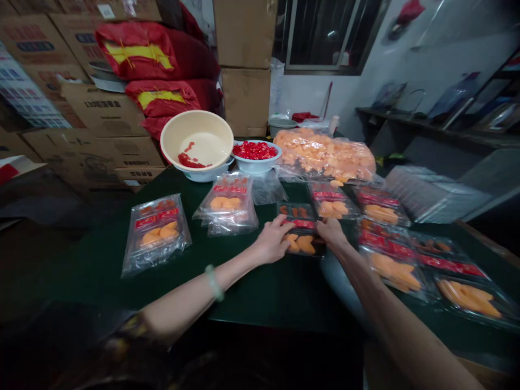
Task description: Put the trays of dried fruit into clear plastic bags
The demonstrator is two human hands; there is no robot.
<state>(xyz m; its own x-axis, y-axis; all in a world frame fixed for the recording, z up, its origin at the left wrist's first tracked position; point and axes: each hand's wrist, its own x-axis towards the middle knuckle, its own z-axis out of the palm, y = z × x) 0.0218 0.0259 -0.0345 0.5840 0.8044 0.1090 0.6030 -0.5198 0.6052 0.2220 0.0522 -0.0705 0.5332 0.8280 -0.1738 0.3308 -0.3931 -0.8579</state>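
**While the left hand (270, 241) and right hand (331, 230) rest on a black tray (298, 214), bagged packs (156, 235) lie around them**

Left fingers spread across the tray's left side and right fingers curl at its right edge, though how firmly either grips is hard to tell. Orange pieces and a red label show on the tray, which sits mid-tabletop (244, 292). More filled packs lie on both sides. Farther back, a heaped plastic bag of orange pieces (325, 154), a white bowl of chopped red pieces (255, 157) and a cream basin with red remnants (195, 138) stand before stacked cardboard cartons (246, 54).
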